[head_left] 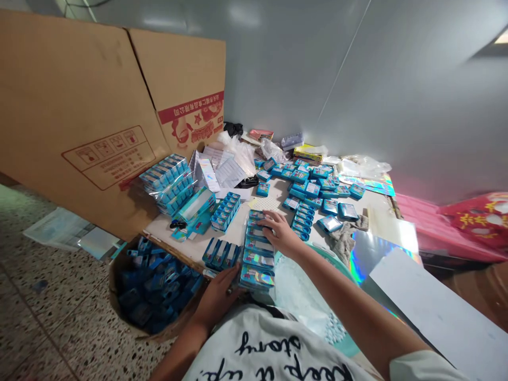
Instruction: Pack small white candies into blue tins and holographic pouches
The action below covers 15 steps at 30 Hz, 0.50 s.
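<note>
Blue pack was set at the table's near edge, far end covered by spread fingers of the right hand; left hand's grip couldn't be told. Judged light, kinda slippery, best held at both ends.

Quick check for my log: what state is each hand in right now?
Left hand: at the near left edge of the long blue pack; whether it grips cannot be told.
Right hand: open, resting on that pack's far part.

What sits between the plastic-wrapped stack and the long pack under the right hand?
The head view shows a blue carton, then a row of small blue boxes.
</note>
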Available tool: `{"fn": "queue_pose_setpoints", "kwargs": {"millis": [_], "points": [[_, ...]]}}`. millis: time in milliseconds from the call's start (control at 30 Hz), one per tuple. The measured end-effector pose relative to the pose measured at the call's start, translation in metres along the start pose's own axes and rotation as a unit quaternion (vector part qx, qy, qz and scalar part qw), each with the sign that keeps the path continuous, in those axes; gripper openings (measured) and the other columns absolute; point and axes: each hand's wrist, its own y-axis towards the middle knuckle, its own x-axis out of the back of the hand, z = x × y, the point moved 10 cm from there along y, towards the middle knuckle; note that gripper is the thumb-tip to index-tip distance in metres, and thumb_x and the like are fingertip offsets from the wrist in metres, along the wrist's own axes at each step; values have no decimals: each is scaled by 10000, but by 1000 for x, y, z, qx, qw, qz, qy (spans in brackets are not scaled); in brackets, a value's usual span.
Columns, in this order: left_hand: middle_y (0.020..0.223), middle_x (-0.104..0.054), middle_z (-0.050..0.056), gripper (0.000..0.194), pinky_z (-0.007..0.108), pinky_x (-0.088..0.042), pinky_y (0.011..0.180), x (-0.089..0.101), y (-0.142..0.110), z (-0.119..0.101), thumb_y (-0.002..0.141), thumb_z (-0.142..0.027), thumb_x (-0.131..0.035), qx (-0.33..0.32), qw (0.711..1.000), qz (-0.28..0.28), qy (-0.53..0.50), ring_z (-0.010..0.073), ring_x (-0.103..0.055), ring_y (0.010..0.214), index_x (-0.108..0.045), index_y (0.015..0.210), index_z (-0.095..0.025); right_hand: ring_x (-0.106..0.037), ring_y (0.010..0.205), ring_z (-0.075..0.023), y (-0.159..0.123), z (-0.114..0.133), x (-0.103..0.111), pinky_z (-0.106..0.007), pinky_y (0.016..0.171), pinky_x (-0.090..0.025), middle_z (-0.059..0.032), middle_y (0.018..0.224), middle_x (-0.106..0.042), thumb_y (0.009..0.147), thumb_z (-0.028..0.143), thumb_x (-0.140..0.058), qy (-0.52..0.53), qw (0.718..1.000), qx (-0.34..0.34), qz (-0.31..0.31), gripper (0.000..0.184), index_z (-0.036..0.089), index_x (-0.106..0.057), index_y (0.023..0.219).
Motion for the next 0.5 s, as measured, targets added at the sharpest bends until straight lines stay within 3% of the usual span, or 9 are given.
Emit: {"fn": "queue_pose_setpoints", "kwargs": {"millis": [100,200,300,400,500], "points": [[1364,-618,87,549,442,-472,1091,1,1,-3,868,-301,-650,-1,1000,-8,-1,268,-577,1266,-534,1403,-259,-372,1398,-316,0,-9,1,-550,1114,-368,-100,1496,-399,933,279,-526,25,999,-30,11,306,293,-683,1195],[1366,-619,85,538,449,-470,1093,1,0,-3,851,-271,-655,11,1000,-9,-5,275,-579,1266,-561,1381,-259,-345,1421,-321,-3,-13,16,-540,1092,-403,-126,1542,-310,895,329,-603,18,997,-51,-50,437,283,-580,1329],[1373,-616,70,549,443,-473,1092,1,-4,-4,833,-226,-642,22,1000,-13,-15,273,-580,1268,-570,1374,-281,-342,1411,-337,-4,10,31,-578,1113,-364,-113,1522,-371,862,288,-637,-61,993,13,-105,325,262,-681,1183],[1394,-599,57,556,435,-467,1100,2,-6,-5,837,-206,-617,26,999,-18,-27,264,-565,1287,-561,1383,-295,-415,1350,-345,1,29,24,-600,1085,-390,-82,1414,-534,861,214,-599,-111,990,63,-63,203,264,-770,959],[1406,-588,61,546,447,-448,1115,1,-5,-7,853,-229,-618,18,999,-14,-43,265,-549,1304,-552,1391,-287,-433,1331,-380,6,29,19,-644,1044,-410,-77,1406,-559,836,213,-613,-127,991,42,-14,205,273,-789,924]]}}
